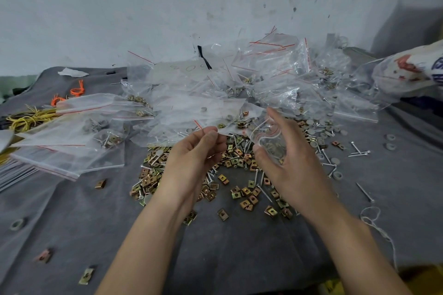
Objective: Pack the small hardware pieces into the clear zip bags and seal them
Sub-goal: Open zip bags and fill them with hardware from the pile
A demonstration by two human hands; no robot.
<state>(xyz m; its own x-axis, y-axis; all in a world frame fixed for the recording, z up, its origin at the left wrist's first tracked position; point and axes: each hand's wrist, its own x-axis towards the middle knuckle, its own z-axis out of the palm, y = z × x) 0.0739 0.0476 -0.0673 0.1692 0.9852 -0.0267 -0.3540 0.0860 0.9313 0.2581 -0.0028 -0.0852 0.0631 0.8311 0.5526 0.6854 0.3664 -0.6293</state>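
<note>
My right hand (287, 155) grips a small clear zip bag (268, 139) with brass clips inside, its red-lined mouth bent open. My left hand (194, 151) pinches something thin and pale at its fingertips, close to the bag's left edge; I cannot tell whether it is the bag's rim. Under both hands lies a loose heap of brass clip nuts (239, 189) mixed with silver screws (359, 152) and grey washers (311, 127) on the grey cloth.
Filled and empty zip bags (239, 93) pile up against the wall behind the heap. Flat empty bags (69, 151) lie at left, beside yellow and orange ties (31, 117). A large printed sack (407, 72) sits at right. White string (374, 223) trails near my right forearm.
</note>
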